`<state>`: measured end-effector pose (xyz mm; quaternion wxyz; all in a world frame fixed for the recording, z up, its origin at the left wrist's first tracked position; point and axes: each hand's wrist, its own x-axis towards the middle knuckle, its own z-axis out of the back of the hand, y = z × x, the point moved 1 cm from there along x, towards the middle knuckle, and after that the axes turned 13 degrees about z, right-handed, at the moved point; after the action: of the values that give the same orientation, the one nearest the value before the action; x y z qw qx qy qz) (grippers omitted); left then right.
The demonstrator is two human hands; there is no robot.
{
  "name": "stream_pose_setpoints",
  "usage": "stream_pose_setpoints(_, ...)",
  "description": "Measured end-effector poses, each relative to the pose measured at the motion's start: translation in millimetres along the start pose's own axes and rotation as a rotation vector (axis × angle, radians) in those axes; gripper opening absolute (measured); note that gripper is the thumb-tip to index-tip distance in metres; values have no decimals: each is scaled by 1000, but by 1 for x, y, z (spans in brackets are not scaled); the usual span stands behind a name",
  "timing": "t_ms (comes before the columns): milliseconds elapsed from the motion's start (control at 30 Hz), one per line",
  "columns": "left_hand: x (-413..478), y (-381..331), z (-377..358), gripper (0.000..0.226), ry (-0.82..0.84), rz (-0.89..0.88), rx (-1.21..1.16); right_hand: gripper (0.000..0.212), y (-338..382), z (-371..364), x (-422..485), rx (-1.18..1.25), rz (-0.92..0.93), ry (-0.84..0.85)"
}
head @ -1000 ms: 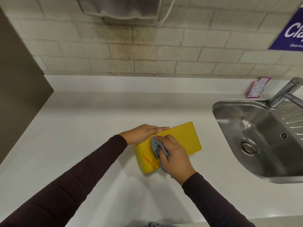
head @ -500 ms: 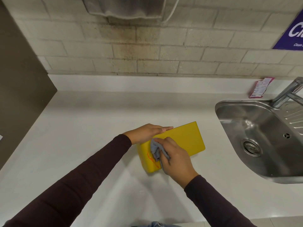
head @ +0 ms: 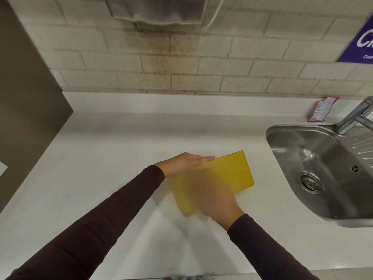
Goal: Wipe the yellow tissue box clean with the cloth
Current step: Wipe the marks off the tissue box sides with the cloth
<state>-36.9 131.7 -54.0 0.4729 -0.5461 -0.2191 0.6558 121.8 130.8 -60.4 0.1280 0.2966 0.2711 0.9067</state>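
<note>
The yellow tissue box (head: 228, 174) lies flat on the white table (head: 101, 178) just below the middle of the frame, its long side angled toward the sink (head: 314, 158) at the right. The left hand (head: 182, 164) rests along the box's upper left edge, fingers stretched out flat and pressing against it rather than wrapped around it. The right hand (head: 214, 195) sits over the box's lower left end and is smeared by motion blur; whether its fingers are curled shut cannot be told, and the cloth is not visible in this blur, presumably bunched under the palm.

The step in hand looks like a fast rub across the box's top. To do it well, the left hand should keep firm sideways pressure so the light box does not skate across the smooth table. Strokes would best run the full length toward the bare right end, which appears unreached. Pressure should stay moderate: the box may dent. The sides and end faces probably need a pass too.
</note>
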Motion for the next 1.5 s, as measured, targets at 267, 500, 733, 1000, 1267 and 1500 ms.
stream_pose_setpoints(267,1,0,0,36,-23,0,40,32,-16,25,-10,-18,-83,-60)
stream_pose_setpoints(500,1,0,1,35,20,26,-46,31,4,2,6,4,3,-4)
stream_pose_setpoints(733,3,2,3,36,33,2,-56,31,12,-1,4,-78,105,175)
stream_pose_setpoints(1000,5,3,5,36,0,26,-7,18,11,7,-5,-115,183,297)
stream_pose_setpoints(1267,2,1,5,38,-14,48,49,20,-6,24,-21,-127,185,340)
stream_pose_setpoints(1500,1,1,4,37,-22,46,94,23,-36,52,-33,-224,52,166)
